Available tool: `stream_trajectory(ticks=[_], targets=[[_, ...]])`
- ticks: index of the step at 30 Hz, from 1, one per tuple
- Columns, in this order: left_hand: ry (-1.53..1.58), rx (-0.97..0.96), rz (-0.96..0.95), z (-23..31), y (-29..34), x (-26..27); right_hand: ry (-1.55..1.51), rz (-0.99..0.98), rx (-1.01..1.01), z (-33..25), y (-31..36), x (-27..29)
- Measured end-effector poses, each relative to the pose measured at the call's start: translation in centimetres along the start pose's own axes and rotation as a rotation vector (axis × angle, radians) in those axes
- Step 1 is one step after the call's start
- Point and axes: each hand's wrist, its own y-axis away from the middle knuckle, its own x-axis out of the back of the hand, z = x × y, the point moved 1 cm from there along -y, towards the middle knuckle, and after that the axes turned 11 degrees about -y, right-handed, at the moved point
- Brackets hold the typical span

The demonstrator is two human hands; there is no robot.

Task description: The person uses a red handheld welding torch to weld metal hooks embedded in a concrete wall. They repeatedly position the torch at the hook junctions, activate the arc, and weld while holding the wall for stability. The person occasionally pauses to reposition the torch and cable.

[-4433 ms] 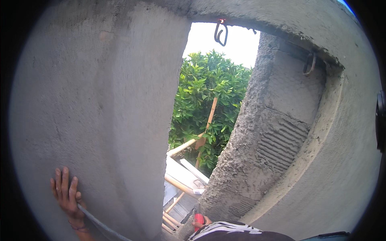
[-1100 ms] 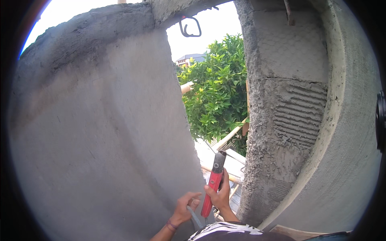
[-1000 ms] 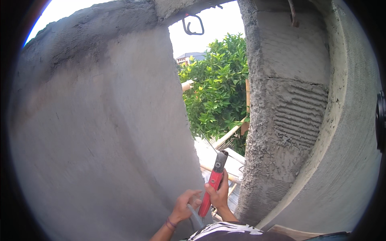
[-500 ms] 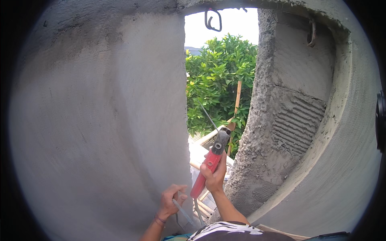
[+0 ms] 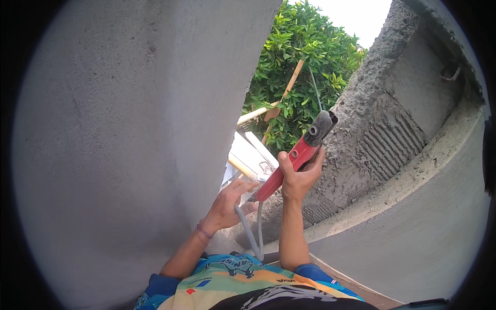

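Observation:
My right hand (image 5: 302,178) is wrapped around a long red tool (image 5: 295,164), which slants up to the right. Its scuffed grey-black head (image 5: 321,127) points away from me, and a thin rod (image 5: 314,88) appears to stick up from it. The tool's exact kind is unclear. Beside its lower end, my left hand (image 5: 231,202) has curled fingers around a grey cord or tube (image 5: 249,235). This cord hangs in a narrow loop and rises again to the tool's base. What lies between the left fingertips and the tool is partly hidden.
A smooth grey plastered wall (image 5: 119,144) fills the left. Right of the gap, a rough concrete edge (image 5: 364,85) borders a recess with a ridged mortar patch (image 5: 395,139) and a metal loop (image 5: 451,71). Outside are a leafy tree (image 5: 305,36) and wooden poles (image 5: 290,80).
The view has tilted down and turned, bringing my shirt into sight. Both hands appear higher in the picture, and my left hand has come close to the red tool's lower end.

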Motion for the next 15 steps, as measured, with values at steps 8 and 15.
stream_trajectory(ticks=[8,15], targets=[[0.107,0.01,-0.16,-2.8,0.0,-7.3,0.135,0.093,0.018,1.6,2.8,3.9],[0.453,-0.029,-0.26,-0.8,0.5,-8.9,-0.215,-0.134,-0.234,-0.3,4.6,7.1]])
